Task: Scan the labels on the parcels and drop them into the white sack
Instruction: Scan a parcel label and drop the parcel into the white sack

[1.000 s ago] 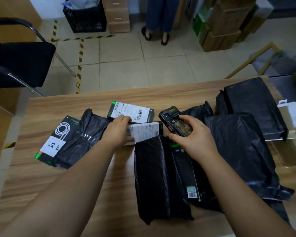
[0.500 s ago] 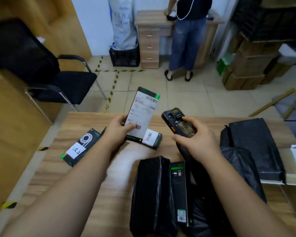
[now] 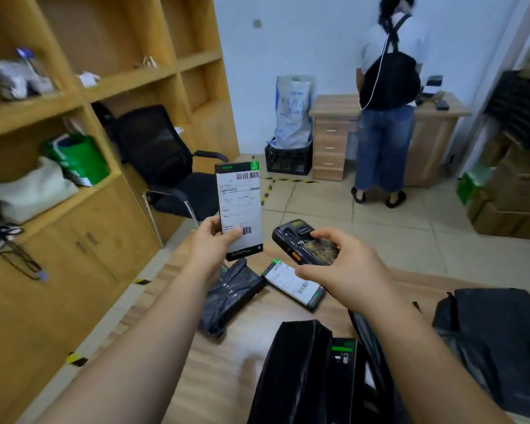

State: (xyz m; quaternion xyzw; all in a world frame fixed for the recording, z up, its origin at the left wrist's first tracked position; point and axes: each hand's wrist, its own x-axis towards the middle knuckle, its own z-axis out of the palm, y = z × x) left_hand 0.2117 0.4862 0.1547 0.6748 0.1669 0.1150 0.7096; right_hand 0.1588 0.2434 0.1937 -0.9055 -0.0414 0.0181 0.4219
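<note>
A slim black box (image 3: 238, 209) with a white shipping label on its face is held upright above the near edge of the wooden table (image 3: 227, 368) by the left hand (image 3: 213, 243) — the thumb is pressed on the lower front of the label and the fingers are curled round the back of the box. Just to its right, a black handheld scanner (image 3: 305, 244) is gripped from above by the right hand (image 3: 346, 270), with the fingers wrapped over its far side and its top end tilted up toward the box.

On the table below the two hands, a second labelled box (image 3: 291, 284) is seen lying flat, label up, and a parcel wrapped in black plastic (image 3: 227, 296) lies just to its left. Nearer the camera, more black-wrapped parcels (image 3: 291, 371) are spread across the table, one box with a green strip (image 3: 343, 362) lying between them.

A white sack (image 3: 292, 113) is stood in a black crate (image 3: 288, 157) on the floor by the far wall — beside a small desk (image 3: 331, 133), at which another person (image 3: 386, 96) is seen from behind. Wooden shelves (image 3: 104, 84) and a black chair (image 3: 166, 166) are seen at the left.
</note>
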